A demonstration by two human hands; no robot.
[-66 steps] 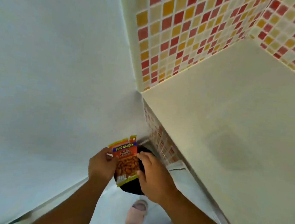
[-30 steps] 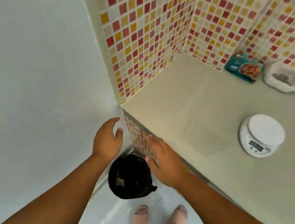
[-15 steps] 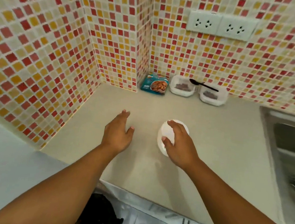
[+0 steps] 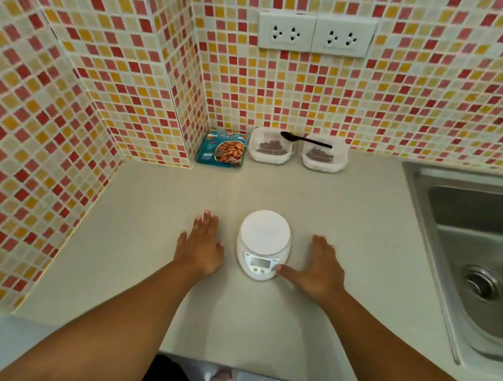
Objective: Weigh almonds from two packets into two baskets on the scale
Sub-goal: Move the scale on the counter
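Observation:
A white round kitchen scale [image 4: 263,242] stands mid-counter with nothing on its platform. My left hand [image 4: 201,246] lies flat and open just left of it. My right hand [image 4: 319,270] lies flat on the right, its thumb touching the scale's front right corner by the display. Against the back wall stand two white baskets with almonds inside, one on the left [image 4: 270,146] and one on the right [image 4: 324,155]. A black spoon [image 4: 305,139] lies across their rims. A teal almond packet [image 4: 223,149] leans in the tiled corner beside them.
A steel sink [image 4: 475,253] is sunk into the counter at the right. Two wall sockets [image 4: 315,34] sit above the baskets. A tiled wall runs along the left. A black bin [image 4: 169,378] stands on the floor below the counter's edge, by my feet.
An orange almond packet went from my hands into the black bin. I turned from the bin to the counter, and both hands came to rest on either side of the scale.

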